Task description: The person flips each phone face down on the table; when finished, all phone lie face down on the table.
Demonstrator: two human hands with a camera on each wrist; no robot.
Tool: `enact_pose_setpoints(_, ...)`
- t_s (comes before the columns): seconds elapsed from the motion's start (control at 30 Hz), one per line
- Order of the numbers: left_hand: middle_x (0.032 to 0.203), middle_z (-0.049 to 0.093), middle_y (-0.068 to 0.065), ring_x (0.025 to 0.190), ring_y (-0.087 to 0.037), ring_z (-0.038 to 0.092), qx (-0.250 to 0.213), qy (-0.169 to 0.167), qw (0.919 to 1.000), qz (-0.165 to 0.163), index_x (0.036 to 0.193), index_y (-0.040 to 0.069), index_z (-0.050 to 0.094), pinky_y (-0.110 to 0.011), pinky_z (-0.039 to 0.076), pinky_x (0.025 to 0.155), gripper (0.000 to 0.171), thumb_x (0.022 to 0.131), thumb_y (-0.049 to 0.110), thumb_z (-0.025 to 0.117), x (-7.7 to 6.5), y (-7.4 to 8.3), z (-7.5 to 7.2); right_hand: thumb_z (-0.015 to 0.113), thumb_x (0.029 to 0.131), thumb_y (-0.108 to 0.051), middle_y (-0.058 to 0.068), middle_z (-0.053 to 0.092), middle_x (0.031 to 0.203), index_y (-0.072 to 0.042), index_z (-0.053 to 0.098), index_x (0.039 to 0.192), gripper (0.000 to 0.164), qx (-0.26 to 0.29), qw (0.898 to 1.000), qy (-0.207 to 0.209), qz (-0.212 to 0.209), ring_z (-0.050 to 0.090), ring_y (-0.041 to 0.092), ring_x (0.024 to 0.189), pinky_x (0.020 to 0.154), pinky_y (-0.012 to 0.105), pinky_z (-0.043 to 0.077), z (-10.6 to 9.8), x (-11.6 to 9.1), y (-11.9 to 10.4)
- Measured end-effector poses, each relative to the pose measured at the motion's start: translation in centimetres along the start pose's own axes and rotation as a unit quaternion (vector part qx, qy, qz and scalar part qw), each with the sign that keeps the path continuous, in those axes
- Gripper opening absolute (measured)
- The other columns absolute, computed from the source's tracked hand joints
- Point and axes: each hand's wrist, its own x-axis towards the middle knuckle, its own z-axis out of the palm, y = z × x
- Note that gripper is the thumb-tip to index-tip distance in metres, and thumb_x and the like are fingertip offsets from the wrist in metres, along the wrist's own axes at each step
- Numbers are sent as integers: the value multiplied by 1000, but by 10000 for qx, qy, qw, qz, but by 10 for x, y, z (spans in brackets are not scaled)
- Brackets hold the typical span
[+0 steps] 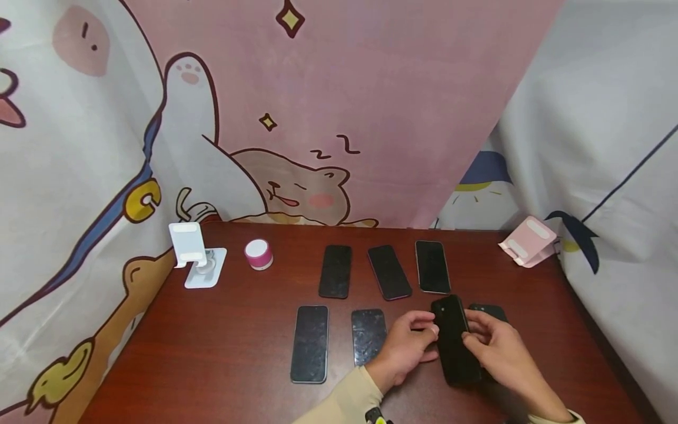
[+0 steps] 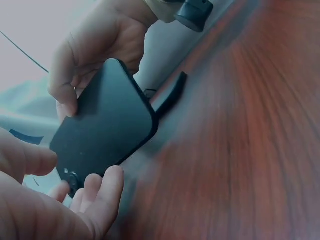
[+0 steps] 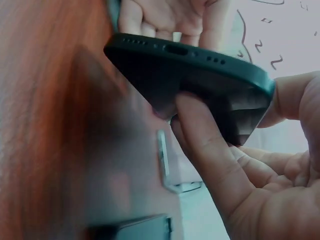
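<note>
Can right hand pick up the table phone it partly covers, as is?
Likely not: the right hand is close to the partly covered phone, but its grip is occupied by the black phone.

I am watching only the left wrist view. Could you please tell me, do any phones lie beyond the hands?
Observer: Yes, the head view shows three phones in a row there.
Operator: Thank you. And what is standing at the left side of the table?
Observer: A white stand.
Operator: One more point, please. I see the back of the held phone, but I cannot make out its bottom edge. Is there some opening?
Observer: Yes, the right wrist view shows an oval slot in that edge.
</note>
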Motion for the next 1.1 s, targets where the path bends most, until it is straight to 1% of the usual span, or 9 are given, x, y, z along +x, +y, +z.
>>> enact_pose_setpoints(0.1, 107, 65, -8, 92, -19, 66, -253, 154, 9994, -169, 126, 5, 60, -56, 65, 81, 29, 99, 8, 70, 1, 3, 1, 69, 100, -9, 22, 75, 125, 3, 55, 147, 50, -160, 9999, 35, -26, 76, 10, 95, 70, 25, 62, -2, -1, -6)
enact_pose_setpoints(0.23, 107, 66, -9, 91, -19, 66, -435, 178, 9982, -381, 125, 6, 57, -56, 65, 81, 29, 99, 10, 71, 0, 8, 0, 71, 99, -11, 19, 76, 124, 0, 57, 146, 50, -441, 9988, 126, -153, 76, 11, 98, 74, 21, 61, -3, -5, -18)
enact_pose_setpoints(0.5, 105, 73, -8, 90, -22, 72, -527, -33, 9971, -555, 119, 9, 56, -62, 63, 81, 24, 100, 14, 71, -1, 7, -1, 72, 100, -12, 19, 74, 127, -2, 57, 146, 49, -461, 9986, 141, -225, 76, 12, 101, 75, 21, 61, -1, -10, -28)
enact_pose_setpoints(0.6, 105, 73, -8, 88, -21, 72, -587, -35, 9967, -562, 118, 10, 55, -60, 63, 80, 25, 100, 14, 71, -1, 5, -3, 71, 101, -13, 19, 75, 125, -2, 57, 145, 48, -319, 9991, 164, -241, 76, 9, 96, 72, 23, 62, 0, -11, -27)
enact_pose_setpoints(0.7, 103, 71, -8, 87, -20, 70, -496, 20, 9974, -520, 118, 10, 56, -56, 64, 77, 25, 100, 14, 72, -2, 6, -6, 72, 101, -14, 19, 75, 122, -2, 56, 146, 49, -147, 9995, 184, -214, 76, 7, 89, 66, 27, 62, 1, -9, -24)
enact_pose_setpoints(0.8, 102, 69, -7, 87, -19, 69, -352, 53, 9983, -451, 118, 9, 58, -53, 65, 75, 23, 100, 14, 71, -2, 9, -10, 74, 100, -19, 17, 76, 119, -2, 54, 147, 53, -131, 9998, 175, -20, 75, 8, 81, 59, 30, 60, 2, -7, -21)
enact_pose_setpoints(0.9, 104, 68, -8, 89, -19, 70, -292, 9, 9988, -398, 120, 8, 59, -53, 65, 76, 23, 100, 11, 70, -3, 11, -14, 75, 100, -21, 16, 76, 117, 0, 52, 149, 59, -258, 9994, 118, 197, 72, 10, 75, 53, 32, 57, 3, -4, -15)
enact_pose_setpoints(1.0, 108, 67, -9, 93, -20, 71, -232, -54, 9991, -341, 125, 3, 61, -53, 65, 79, 27, 100, 9, 68, -5, 11, -17, 76, 99, -20, 17, 76, 117, 2, 50, 149, 61, -316, 9988, 42, 364, 73, 10, 75, 55, 31, 60, 6, 0, -6)
enact_pose_setpoints(1.1, 112, 63, -11, 96, -20, 70, -107, -83, 9995, -282, 132, -2, 61, -51, 65, 83, 33, 101, 8, 67, -7, 11, -19, 75, 99, -18, 19, 76, 118, 4, 51, 149, 60, -358, 9986, -9, 384, 75, 10, 78, 56, 31, 62, 8, 3, 3)
